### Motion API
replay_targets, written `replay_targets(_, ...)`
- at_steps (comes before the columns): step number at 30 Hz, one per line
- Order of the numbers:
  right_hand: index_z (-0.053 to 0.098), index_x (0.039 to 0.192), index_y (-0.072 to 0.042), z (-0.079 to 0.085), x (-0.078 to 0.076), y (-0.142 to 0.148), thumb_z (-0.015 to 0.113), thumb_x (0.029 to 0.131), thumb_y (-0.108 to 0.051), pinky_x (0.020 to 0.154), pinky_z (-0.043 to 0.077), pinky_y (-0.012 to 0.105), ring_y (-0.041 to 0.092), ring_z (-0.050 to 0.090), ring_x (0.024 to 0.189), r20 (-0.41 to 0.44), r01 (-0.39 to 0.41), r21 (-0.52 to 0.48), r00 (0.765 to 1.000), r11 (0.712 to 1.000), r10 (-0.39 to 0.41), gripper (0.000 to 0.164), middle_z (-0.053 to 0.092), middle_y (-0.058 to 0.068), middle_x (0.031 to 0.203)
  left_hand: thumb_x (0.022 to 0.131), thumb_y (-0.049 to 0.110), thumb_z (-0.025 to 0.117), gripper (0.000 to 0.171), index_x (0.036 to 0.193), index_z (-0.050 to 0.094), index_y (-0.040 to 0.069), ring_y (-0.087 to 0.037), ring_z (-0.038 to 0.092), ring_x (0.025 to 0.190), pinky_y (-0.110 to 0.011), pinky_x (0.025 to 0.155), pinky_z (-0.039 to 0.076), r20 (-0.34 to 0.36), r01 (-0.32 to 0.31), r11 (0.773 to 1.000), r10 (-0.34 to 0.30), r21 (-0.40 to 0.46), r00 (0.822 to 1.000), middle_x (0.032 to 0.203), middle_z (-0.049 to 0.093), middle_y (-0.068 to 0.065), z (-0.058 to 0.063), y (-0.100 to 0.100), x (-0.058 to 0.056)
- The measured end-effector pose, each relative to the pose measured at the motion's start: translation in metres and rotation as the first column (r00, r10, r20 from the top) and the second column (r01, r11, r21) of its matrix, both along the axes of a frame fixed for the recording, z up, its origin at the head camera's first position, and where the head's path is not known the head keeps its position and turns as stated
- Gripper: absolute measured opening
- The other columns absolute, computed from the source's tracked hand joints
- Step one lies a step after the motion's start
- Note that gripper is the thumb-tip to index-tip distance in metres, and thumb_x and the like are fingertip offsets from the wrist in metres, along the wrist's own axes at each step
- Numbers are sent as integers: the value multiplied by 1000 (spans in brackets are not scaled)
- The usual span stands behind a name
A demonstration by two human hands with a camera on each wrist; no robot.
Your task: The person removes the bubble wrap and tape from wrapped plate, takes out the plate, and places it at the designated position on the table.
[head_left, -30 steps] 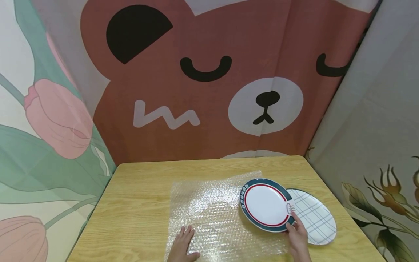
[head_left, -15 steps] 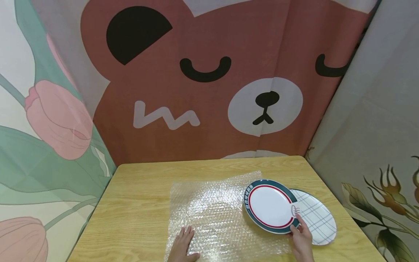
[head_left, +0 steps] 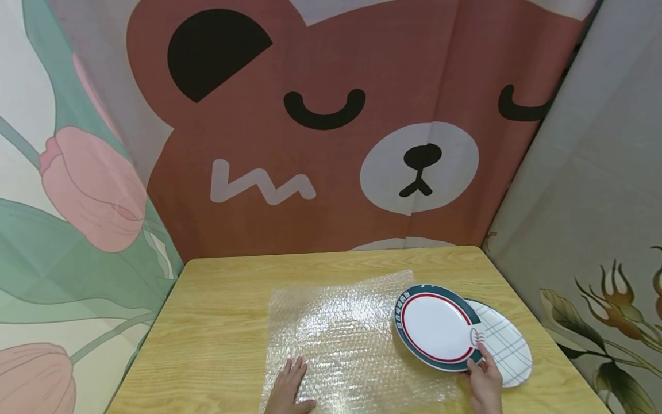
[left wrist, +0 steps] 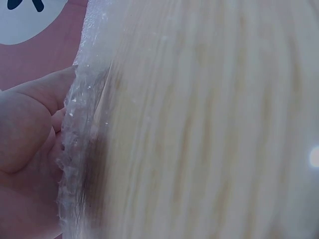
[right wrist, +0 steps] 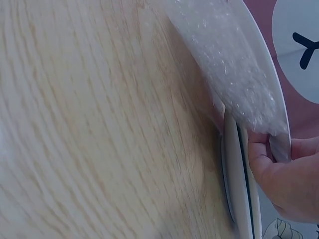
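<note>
A round white plate [head_left: 437,328] with a dark teal rim and red ring is tilted in my right hand [head_left: 486,382], which pinches its near right edge. In the right wrist view the right hand [right wrist: 286,179] has fingers on both sides of the plate's rim, with bubble wrap [right wrist: 224,55] in front of the plate. My left hand [head_left: 289,388] rests with straight fingers on the sheet of bubble wrap [head_left: 331,339]. The left wrist view shows part of the left hand [left wrist: 27,134] beside the wrap's edge. Partly hidden behind the held plate lies a white checked plate [head_left: 509,348].
Everything lies on a light wooden table [head_left: 207,322]. Behind it hangs a cloth with a bear print [head_left: 258,132]. Flower-print cloths stand on the left [head_left: 93,190] and right [head_left: 584,241]. Stacked plate edges [right wrist: 246,189] show below the right hand.
My right hand has carried the teal-rimmed plate a short way right, so it covers more of the checked plate and uncovers more bubble wrap. The left hand has stayed in place.
</note>
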State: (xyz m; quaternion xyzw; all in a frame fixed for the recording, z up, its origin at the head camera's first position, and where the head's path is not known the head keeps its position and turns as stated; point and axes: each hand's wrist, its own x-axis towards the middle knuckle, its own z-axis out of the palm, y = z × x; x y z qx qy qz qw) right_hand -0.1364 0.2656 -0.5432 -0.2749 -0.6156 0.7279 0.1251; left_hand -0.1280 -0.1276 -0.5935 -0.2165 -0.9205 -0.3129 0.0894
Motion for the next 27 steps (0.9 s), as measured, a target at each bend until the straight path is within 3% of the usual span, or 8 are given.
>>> replay_targets(5,12,141,-1,-2,1,4,36,89,6,64,48,17,-7,49,74,6,15,-4,1000,1000,-15,57,47,-9,90,61,35,73,76,116,50,-11,-53,36,110,-62,83,33,27,3,1000,-3,0,1000,121,46,-30,1,0,0)
replay_targets(10,13,141,-3,-4,0,7,36,90,6,64,48,17,-8,48,73,32,33,17,999,999,-34,56,41,16,113,62,35,73,76,117,49,-12,-53,35,112,-63,84,32,59,14,1000,-14,5,998,122,45,-31,3,0,1)
replay_targets(13,12,141,-3,-5,0,9,35,91,5,64,48,17,-9,47,73,33,37,12,999,999,-38,56,34,20,121,62,35,73,76,116,49,-12,-53,36,111,-63,83,33,43,12,1000,-12,5,999,121,46,-31,2,0,0)
replay_targets(19,14,142,-5,-6,2,14,37,91,4,63,48,17,-7,48,73,38,60,-25,998,998,-59,56,43,1,101,59,37,73,75,114,52,-11,-52,40,108,-60,80,37,-52,-6,1000,5,-13,999,118,49,-29,-2,0,0)
replay_targets(23,13,142,-5,-6,4,18,37,91,4,61,48,18,-4,50,72,15,66,-46,998,997,-66,57,46,-10,88,60,37,73,76,115,51,-11,-52,39,108,-61,81,36,-39,-3,1000,3,-8,999,119,49,-29,-4,0,-1)
replay_targets(27,17,143,-11,-8,7,20,37,89,7,58,49,18,-3,52,71,-48,89,-149,994,985,-97,60,48,-13,79,61,39,72,77,117,50,-10,-52,38,109,-60,83,35,-10,-5,1000,4,-16,1000,121,48,-28,-4,-1,-2)
